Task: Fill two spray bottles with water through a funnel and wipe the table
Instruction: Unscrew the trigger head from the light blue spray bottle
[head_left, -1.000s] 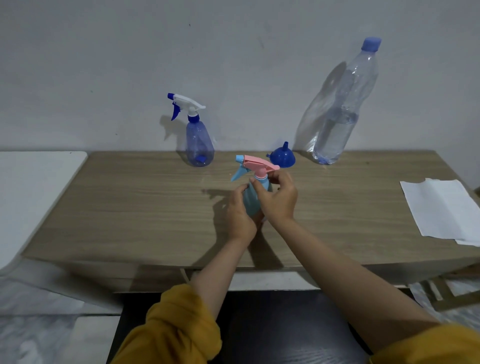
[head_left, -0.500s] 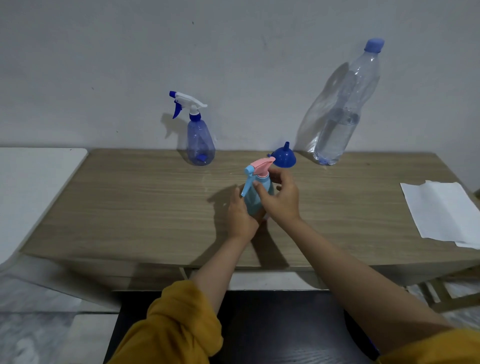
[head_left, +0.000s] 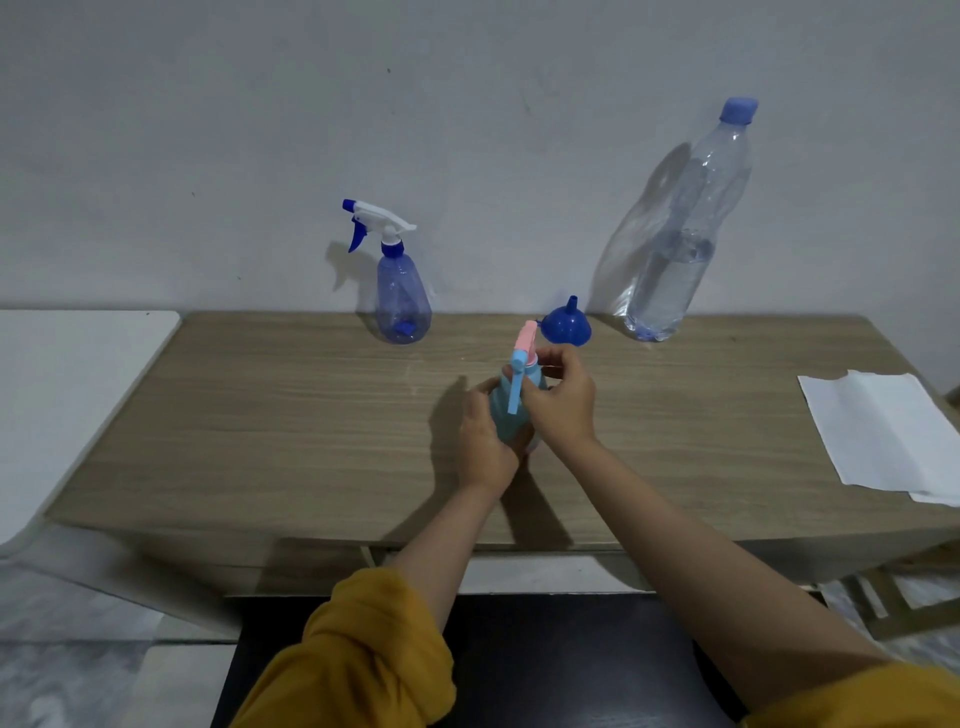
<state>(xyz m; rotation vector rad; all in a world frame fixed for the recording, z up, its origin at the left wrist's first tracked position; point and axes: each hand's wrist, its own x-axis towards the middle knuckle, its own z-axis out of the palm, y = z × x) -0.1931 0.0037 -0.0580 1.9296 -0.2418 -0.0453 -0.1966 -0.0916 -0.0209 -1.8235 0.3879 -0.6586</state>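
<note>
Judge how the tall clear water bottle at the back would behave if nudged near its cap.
The water bottle would probably tip easily: it is tall and narrow. Water fills only its lower part, which may steady the base somewhat. Its thin clear wall looks dented, so it would likely flex under a grip.

We see both of our bare forearms reaching forward from rolled mustard-yellow sleeves, converging over the middle of the view. Our left hand (head_left: 485, 441) is curled with the palm turned inward, fingers wrapped in a grip. Our right hand (head_left: 563, 400) sits just beside and slightly higher, its fingertips pinching, wrist bent leftward.
</note>
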